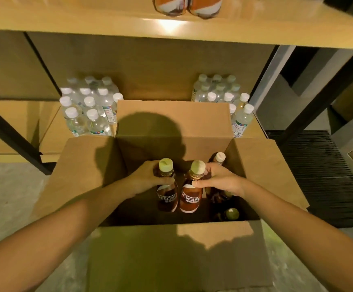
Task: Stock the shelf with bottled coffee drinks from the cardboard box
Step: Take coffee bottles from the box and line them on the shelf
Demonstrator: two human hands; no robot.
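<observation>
1. Setting: dim storeroom, grey concrete floor [9,186]; pale wooden shelf unit on a black metal frame ahead. Top shelf board [87,20] carries two orange-labelled bottles [189,5] at the upper edge of view. Lower shelf holds two shrink-wrapped packs of clear water bottles with white caps, left pack [89,108] and right pack [224,91].
2. Open brown cardboard box [171,249] sits on the floor in front of the shelf, flaps spread outward.
3. Left hand [148,179] is wrapped around the shoulder of a brown coffee bottle with pale green cap [167,186]; grip closed on it.
4. Right hand [220,182] is closed around the neck of the second brown coffee bottle, red-and-white label [192,190], just beside the first.
5. Both held bottles stand upright, long axis vertical, caps toward the camera.
6. Remaining stock: one upright bottle at the box's far right corner [220,158], one green cap low in the near right [231,213].
7. Judgement: each hand has its own bottle; the lift goes straight up along the bottle axis, then forward and up to the shelf board.
</observation>
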